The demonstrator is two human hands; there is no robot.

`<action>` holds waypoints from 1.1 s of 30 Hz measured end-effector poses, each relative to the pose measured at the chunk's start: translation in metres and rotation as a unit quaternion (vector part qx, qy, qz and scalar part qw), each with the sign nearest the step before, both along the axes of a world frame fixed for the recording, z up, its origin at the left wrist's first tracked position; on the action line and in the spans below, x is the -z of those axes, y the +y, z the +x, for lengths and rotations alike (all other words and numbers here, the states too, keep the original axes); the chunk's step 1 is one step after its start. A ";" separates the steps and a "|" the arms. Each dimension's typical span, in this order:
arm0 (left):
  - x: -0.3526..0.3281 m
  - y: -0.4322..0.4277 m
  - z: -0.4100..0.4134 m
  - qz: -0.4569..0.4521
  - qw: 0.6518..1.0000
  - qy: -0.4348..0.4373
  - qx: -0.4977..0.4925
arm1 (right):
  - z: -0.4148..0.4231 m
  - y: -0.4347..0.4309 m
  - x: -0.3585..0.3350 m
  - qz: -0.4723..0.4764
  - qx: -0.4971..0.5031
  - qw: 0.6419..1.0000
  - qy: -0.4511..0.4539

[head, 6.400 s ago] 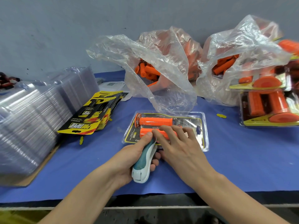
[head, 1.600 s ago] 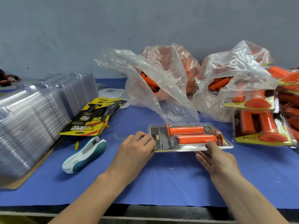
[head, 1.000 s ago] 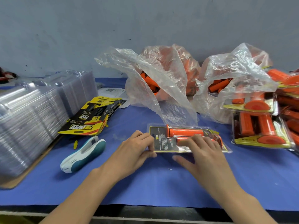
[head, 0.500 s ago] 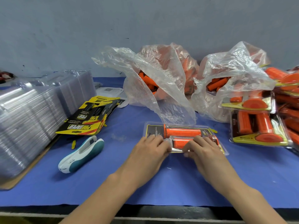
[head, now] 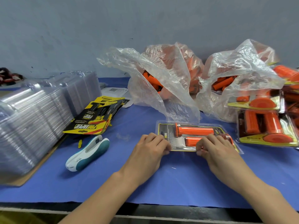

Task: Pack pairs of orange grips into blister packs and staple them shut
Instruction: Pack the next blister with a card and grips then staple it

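A clear blister pack (head: 168, 135) with a yellow-black card and two orange grips (head: 195, 130) lies flat on the blue cloth, just in front of me. My left hand (head: 149, 152) pinches its near left corner with curled fingers and the thumb at the edge. My right hand (head: 216, 149) grips the near edge further right, its fingers lying over the end of the nearer grip. The white and teal stapler (head: 88, 152) lies on the cloth to the left, apart from both hands.
A tall stack of empty clear blisters (head: 32, 120) fills the left side, with yellow-black cards (head: 95, 120) beside it. Two plastic bags of loose orange grips (head: 161, 81) (head: 234, 81) stand behind the pack. Filled packs (head: 265, 128) are piled at the right.
The pack, held up by its ends earlier, now lies on the cloth. Both hands have come onto its near edge and closed there. The stapler has not moved.
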State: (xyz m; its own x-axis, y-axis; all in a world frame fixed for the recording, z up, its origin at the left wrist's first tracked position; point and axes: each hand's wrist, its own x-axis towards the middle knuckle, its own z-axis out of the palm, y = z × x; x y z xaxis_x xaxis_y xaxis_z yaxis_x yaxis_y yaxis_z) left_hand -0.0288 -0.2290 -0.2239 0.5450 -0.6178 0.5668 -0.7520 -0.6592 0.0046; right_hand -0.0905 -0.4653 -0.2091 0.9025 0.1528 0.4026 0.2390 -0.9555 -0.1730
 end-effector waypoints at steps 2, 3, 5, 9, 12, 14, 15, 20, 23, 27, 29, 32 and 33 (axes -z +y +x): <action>-0.001 0.002 0.000 -0.014 1.000 0.011 -0.012 | 0.000 0.003 0.001 0.008 -0.010 1.000 -0.010; -0.002 0.003 0.000 -0.015 1.000 0.016 -0.020 | 0.000 0.005 0.002 0.011 -0.019 1.000 -0.015; -0.004 0.005 0.000 -0.013 0.999 0.026 -0.028 | 0.000 0.013 0.001 0.014 -0.043 0.999 -0.023; -0.009 0.006 -0.002 0.002 0.998 0.049 -0.036 | 0.006 0.033 0.000 -0.013 -0.076 0.995 -0.063; -0.014 0.013 -0.002 0.002 0.998 0.055 -0.034 | 0.009 0.039 0.001 -0.008 -0.078 0.994 -0.077; -0.021 0.026 -0.002 0.007 0.996 0.060 -0.073 | 0.010 0.040 0.001 0.013 -0.071 0.994 -0.078; -0.025 0.036 -0.001 0.007 0.991 0.063 -0.118 | 0.010 0.039 0.001 0.017 -0.068 0.994 -0.079; -0.032 0.100 0.000 0.059 0.882 0.178 -0.433 | 0.012 0.039 0.002 0.010 -0.068 0.994 -0.083; -0.028 0.128 0.001 0.090 0.833 0.279 -0.470 | 0.012 0.039 0.003 0.008 -0.067 0.994 -0.087; -0.029 0.136 0.008 0.051 0.839 0.310 -0.444 | 0.013 0.041 0.009 -0.025 -0.068 0.995 -0.069; -0.036 0.126 0.007 -0.055 0.849 0.368 -0.375 | 0.015 0.042 0.012 -0.032 -0.067 0.995 -0.063; -0.047 0.096 -0.001 -0.256 0.741 0.573 -0.240 | 0.017 0.045 0.014 -0.038 -0.057 0.995 -0.074; -0.049 0.086 -0.006 -0.272 0.691 0.641 -0.192 | 0.017 0.046 0.014 -0.038 -0.055 0.995 -0.080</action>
